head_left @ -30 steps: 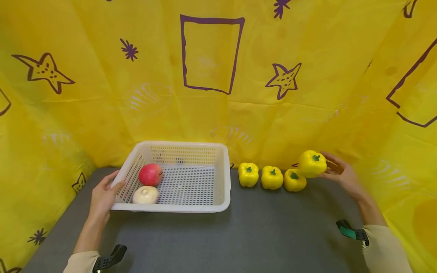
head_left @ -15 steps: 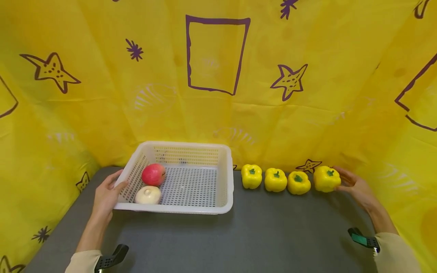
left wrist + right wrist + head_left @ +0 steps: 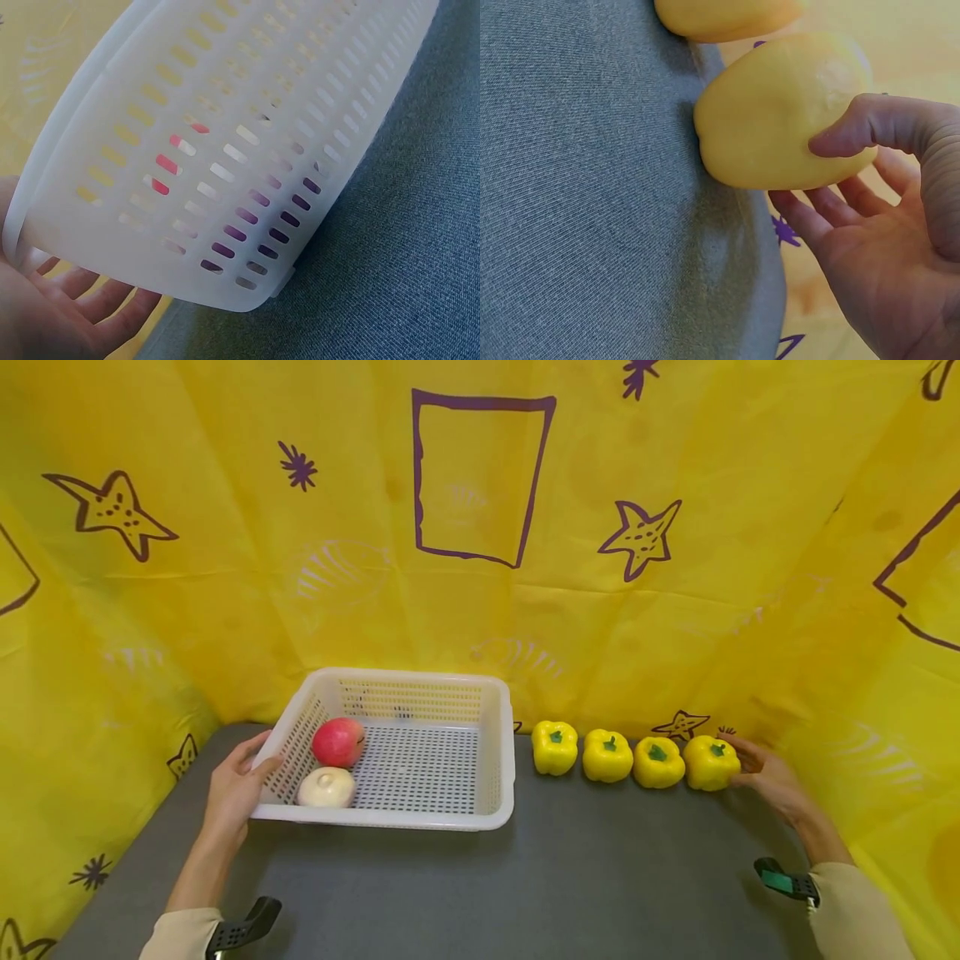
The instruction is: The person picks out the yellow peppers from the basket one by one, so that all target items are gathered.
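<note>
In the head view my left hand grips the left side of a white plastic basket, thumb over the rim. Inside, at the left end, lie a red round fruit and a pale round vegetable. Purple shows through the basket's slots in the left wrist view. My right hand holds a yellow bell pepper on the table, at the right end of a row. The right wrist view shows the thumb on its near face and fingers beyond it.
Three more yellow bell peppers stand in the row: one near the basket, a middle one and another beside the held one. The grey table meets a yellow patterned curtain at the back and sides.
My right hand has lowered the yellow bell pepper from above the row to the table, then shifted it left toward its neighbour. The left hand stays on the basket.
</note>
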Motion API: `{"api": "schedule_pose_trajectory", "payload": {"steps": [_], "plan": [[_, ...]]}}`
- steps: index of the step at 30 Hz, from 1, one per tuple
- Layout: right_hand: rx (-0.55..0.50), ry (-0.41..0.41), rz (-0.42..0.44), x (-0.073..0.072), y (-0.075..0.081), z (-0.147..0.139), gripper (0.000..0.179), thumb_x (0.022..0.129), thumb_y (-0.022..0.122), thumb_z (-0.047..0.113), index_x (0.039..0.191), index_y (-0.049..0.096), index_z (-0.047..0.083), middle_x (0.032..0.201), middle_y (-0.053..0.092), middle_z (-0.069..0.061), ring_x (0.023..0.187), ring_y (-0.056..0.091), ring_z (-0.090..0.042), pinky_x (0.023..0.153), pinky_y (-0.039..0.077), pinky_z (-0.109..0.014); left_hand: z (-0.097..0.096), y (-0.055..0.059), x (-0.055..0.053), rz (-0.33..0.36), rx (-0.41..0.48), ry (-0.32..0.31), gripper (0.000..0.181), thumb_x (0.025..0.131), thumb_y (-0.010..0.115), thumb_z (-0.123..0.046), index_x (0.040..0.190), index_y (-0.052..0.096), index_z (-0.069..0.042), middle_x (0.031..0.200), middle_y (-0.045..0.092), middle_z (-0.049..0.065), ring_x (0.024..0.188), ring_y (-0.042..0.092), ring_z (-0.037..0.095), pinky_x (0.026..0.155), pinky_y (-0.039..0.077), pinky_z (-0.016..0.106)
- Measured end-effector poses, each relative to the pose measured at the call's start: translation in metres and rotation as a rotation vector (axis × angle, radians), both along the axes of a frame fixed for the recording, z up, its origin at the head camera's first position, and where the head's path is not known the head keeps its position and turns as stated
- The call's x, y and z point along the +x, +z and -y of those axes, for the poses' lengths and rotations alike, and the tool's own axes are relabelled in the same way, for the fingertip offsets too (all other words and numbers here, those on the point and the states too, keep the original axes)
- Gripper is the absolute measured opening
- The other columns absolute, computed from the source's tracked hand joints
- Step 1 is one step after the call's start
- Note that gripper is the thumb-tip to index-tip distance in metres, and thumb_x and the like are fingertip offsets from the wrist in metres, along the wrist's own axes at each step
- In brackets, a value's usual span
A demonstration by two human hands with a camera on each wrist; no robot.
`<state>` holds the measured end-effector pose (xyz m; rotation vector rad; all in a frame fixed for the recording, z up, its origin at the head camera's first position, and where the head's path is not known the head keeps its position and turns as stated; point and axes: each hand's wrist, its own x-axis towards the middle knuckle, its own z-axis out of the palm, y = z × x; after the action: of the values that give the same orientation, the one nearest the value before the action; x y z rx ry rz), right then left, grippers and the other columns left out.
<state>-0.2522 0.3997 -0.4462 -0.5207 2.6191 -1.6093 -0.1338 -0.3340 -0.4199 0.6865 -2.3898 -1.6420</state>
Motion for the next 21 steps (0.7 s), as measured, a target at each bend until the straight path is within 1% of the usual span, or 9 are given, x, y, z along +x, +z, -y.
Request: {"api": "schedule_pose_trajectory", "payload": {"steps": [3,7,9,12,15,17,21], "plan": [[0.009,0.006,-0.007,0.004,-0.002,0.000,0.069,0.085,0.064,-0.009,0.147,0.045,0.015,0.131,0.043,0.032,0.105,0.044,0.022,0.077,0.045,-0.011,0.001,0.000,0.002,0.004,-0.013,0.000,0.062,0.098,0.058,-0.034,0.152,0.036,-0.014,0.138,0.054,0.019,0.081,0.060,0.000,0.069,0.050,0.024],[0.036,0.008,-0.033,0.009,0.001,-0.001,0.072,0.084,0.063,-0.011,0.149,0.042,0.012,0.134,0.040,0.031,0.106,0.042,0.022,0.078,0.044,-0.010,0.001,-0.001,0.005,0.007,-0.009,0.002,0.061,0.098,0.059,-0.034,0.152,0.037,-0.015,0.132,0.059,0.012,0.080,0.061,0.001,0.069,0.050,0.024],[0.068,-0.003,-0.046,0.011,0.004,-0.002,0.072,0.084,0.064,-0.010,0.149,0.041,0.010,0.134,0.038,0.032,0.106,0.042,0.022,0.077,0.044,-0.010,0.001,-0.001,0.005,0.007,-0.003,0.002,0.061,0.098,0.059,-0.034,0.152,0.037,-0.015,0.132,0.060,0.010,0.081,0.061,0.001,0.069,0.050,0.024],[0.123,-0.026,-0.050,0.013,0.007,-0.003,0.072,0.085,0.066,-0.006,0.150,0.040,0.010,0.132,0.037,0.033,0.105,0.041,0.023,0.076,0.044,-0.010,0.001,-0.001,0.005,0.010,-0.004,-0.005,0.061,0.098,0.058,-0.035,0.152,0.037,-0.016,0.136,0.057,0.014,0.081,0.061,0.001,0.069,0.050,0.024],[0.152,-0.023,-0.058,0.013,0.008,-0.003,0.072,0.085,0.068,-0.004,0.150,0.039,0.009,0.130,0.036,0.034,0.105,0.040,0.022,0.077,0.043,-0.009,0.003,-0.001,0.006,0.011,-0.012,-0.008,0.061,0.098,0.058,-0.036,0.152,0.036,-0.016,0.140,0.053,0.018,0.081,0.061,0.001,0.069,0.051,0.024],[0.147,-0.007,-0.070,0.012,0.008,-0.003,0.071,0.086,0.067,-0.004,0.150,0.038,0.007,0.128,0.038,0.035,0.106,0.041,0.021,0.077,0.044,-0.009,0.004,-0.001,0.006,0.009,-0.016,-0.014,0.062,0.098,0.057,-0.036,0.153,0.036,-0.015,0.140,0.052,0.019,0.080,0.061,0.002,0.068,0.051,0.025],[0.100,0.043,-0.090,0.012,0.006,-0.003,0.068,0.087,0.064,-0.008,0.149,0.038,0.004,0.126,0.043,0.034,0.107,0.045,0.018,0.078,0.045,-0.010,0.006,-0.002,0.007,0.001,-0.026,-0.030,0.062,0.099,0.056,-0.036,0.153,0.035,-0.014,0.139,0.052,0.021,0.080,0.062,0.001,0.068,0.051,0.025]]}}
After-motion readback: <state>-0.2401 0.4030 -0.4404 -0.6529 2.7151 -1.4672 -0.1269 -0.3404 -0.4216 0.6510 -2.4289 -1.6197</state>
